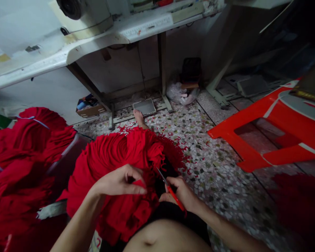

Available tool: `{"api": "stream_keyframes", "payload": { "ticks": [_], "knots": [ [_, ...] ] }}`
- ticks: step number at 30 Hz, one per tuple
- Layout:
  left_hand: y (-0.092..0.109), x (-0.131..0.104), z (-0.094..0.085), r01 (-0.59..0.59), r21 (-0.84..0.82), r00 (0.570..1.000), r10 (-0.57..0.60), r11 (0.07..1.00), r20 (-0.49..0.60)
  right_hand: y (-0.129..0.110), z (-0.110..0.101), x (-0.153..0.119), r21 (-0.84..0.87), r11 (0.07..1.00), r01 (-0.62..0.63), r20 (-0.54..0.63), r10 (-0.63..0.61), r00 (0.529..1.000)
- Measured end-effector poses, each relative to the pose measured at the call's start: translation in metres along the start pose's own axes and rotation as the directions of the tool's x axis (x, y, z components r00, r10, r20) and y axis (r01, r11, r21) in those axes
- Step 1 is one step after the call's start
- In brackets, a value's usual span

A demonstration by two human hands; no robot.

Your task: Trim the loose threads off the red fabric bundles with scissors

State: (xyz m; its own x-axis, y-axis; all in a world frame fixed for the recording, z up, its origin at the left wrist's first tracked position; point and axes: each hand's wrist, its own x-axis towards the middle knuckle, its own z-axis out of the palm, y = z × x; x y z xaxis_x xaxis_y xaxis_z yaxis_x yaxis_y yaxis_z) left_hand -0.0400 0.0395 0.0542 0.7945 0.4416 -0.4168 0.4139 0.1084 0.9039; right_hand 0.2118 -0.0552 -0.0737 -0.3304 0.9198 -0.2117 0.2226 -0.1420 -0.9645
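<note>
A large bundle of red cloth pieces (107,154), layered in folds, rests across my lap. My left hand (122,180) is over its near side, fingers bent towards the thumb, with a bit of red cloth between them. In my right hand (182,194) is a pair of scissors (173,196) with red handles. Its blades point up and left, close to the ragged right edge of the bundle. Part of my right fingers is hidden behind the handles.
More red cloth bundles (39,129), tied with pale strips, lie at the left. A sewing table (147,28) stands ahead, with a pedal (144,106) beneath. An orange stool (254,140) is at the right. Red scraps (177,150) litter the speckled floor.
</note>
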Motion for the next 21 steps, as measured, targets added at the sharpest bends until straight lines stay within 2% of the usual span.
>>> {"api": "stream_keyframes", "payload": {
  "ticks": [2,3,4,5,7,8,9,11,12,14,17,19,21],
  "knots": [
    [-0.003,-0.018,-0.006,0.107,-0.012,0.979,-0.103,0.994,0.176,0.007,0.000,-0.004,0.006,0.999,-0.044,-0.010,0.044,0.999],
    [-0.005,-0.026,-0.009,0.172,-0.021,0.962,-0.163,0.985,0.219,0.010,0.000,-0.003,0.026,0.997,-0.075,-0.017,0.076,0.997],
    [-0.008,-0.032,-0.013,0.227,-0.033,0.954,-0.216,0.973,0.206,0.011,0.000,-0.001,0.057,0.993,-0.106,-0.019,0.108,0.994],
    [-0.011,-0.037,-0.017,0.257,-0.043,0.959,-0.249,0.965,0.135,0.012,0.000,0.002,0.096,0.986,-0.134,-0.023,0.137,0.990],
    [-0.017,-0.039,-0.024,0.230,-0.012,0.962,-0.229,0.973,-0.148,0.008,0.000,0.014,0.180,0.969,-0.168,-0.043,0.179,0.983],
    [-0.018,-0.036,-0.027,0.194,0.038,0.935,-0.173,0.980,-0.309,0.005,0.000,0.021,0.218,0.961,-0.171,-0.057,0.188,0.981],
    [-0.020,-0.031,-0.030,0.166,0.110,0.890,-0.101,0.980,-0.444,0.001,0.000,0.029,0.247,0.954,-0.168,-0.070,0.191,0.979],
    [-0.024,-0.014,-0.032,0.166,0.288,0.801,0.041,0.943,-0.597,-0.008,0.000,0.042,0.287,0.946,-0.149,-0.094,0.183,0.979],
    [-0.026,-0.004,-0.031,0.199,0.363,0.773,0.082,0.910,-0.629,-0.013,0.001,0.048,0.297,0.945,-0.138,-0.101,0.174,0.980],
    [-0.032,0.017,-0.028,0.290,0.476,0.743,0.118,0.831,-0.659,-0.019,0.002,0.054,0.305,0.943,-0.130,-0.098,0.167,0.981],
    [-0.040,0.037,-0.023,0.382,0.539,0.724,0.119,0.751,-0.679,-0.021,0.005,0.055,0.307,0.940,-0.150,-0.062,0.177,0.982],
    [-0.043,0.040,-0.023,0.375,0.543,0.726,0.126,0.751,-0.676,-0.017,0.007,0.051,0.316,0.933,-0.173,-0.045,0.196,0.980],
    [-0.044,0.036,-0.026,0.324,0.494,0.722,0.128,0.807,-0.680,-0.010,0.007,0.047,0.335,0.921,-0.201,-0.044,0.228,0.973]
  ]
}}
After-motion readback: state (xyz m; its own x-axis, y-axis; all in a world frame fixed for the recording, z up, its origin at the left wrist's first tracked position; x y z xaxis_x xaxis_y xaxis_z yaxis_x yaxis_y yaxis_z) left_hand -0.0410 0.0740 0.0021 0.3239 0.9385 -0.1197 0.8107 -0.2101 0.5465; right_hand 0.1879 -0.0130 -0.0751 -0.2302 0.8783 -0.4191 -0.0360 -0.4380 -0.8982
